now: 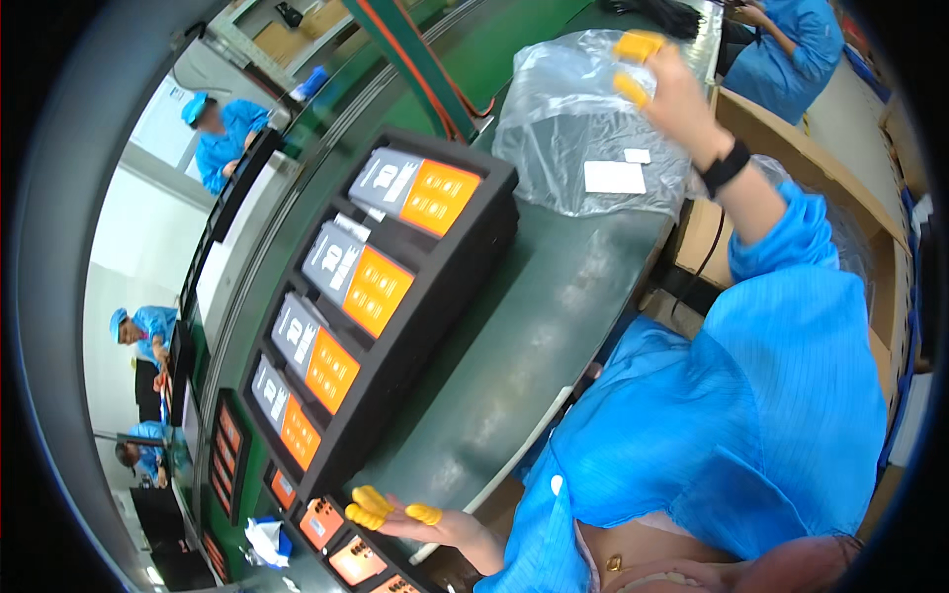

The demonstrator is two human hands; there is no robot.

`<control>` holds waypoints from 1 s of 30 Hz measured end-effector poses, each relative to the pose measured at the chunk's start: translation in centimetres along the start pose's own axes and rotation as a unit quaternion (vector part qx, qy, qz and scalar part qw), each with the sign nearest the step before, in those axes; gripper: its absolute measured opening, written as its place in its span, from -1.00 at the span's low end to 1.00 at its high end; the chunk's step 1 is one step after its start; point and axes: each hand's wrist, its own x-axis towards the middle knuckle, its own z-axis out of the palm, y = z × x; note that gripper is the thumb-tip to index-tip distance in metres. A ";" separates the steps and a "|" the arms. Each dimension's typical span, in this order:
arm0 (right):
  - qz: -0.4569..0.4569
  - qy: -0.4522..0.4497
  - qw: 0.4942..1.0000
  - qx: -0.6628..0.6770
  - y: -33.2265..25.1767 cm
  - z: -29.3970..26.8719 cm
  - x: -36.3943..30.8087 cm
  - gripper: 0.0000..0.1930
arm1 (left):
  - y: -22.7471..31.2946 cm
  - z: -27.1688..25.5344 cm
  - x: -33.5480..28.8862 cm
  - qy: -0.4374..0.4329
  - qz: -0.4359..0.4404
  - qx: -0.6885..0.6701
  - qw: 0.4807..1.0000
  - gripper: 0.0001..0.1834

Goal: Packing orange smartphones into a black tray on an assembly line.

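Observation:
My left hand (400, 519), with yellow finger cots, is beside the near lower corner of a black foam tray (395, 381). Its fingers and thumb are apart, and I see nothing held. Upright in the tray's slots stand several grey and orange boxes (341, 277). My right hand (677, 99), also in yellow cots and with a black wristband, is over a clear plastic bag (549, 128) with white labels. Bag shows between its thumb and curled fingers; whether they touch the plastic is unclear.
The tray and bag lie on a green conveyor belt (514, 316). More orange boxes (356, 560) and a second tray (227, 455) are at lower left. An open cardboard carton (811, 148) stands at right. Several people in blue work along the line. A green post (415, 64) rises behind.

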 end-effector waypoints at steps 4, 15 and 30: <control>0.138 0.064 0.981 -0.116 15.4 -0.4 4.1 -0.75 | 2.3 4.5 -2.0 -0.145 0.032 -0.032 0.988 -0.25; 0.199 -0.238 0.920 -0.238 22.0 13.4 7.6 -0.58 | 3.0 14.4 -6.6 -0.365 0.006 0.062 0.929 -0.35; 0.067 -0.085 0.994 0.000 19.2 12.9 16.4 -0.78 | 2.5 15.7 -6.5 -0.349 0.002 0.156 0.924 -0.47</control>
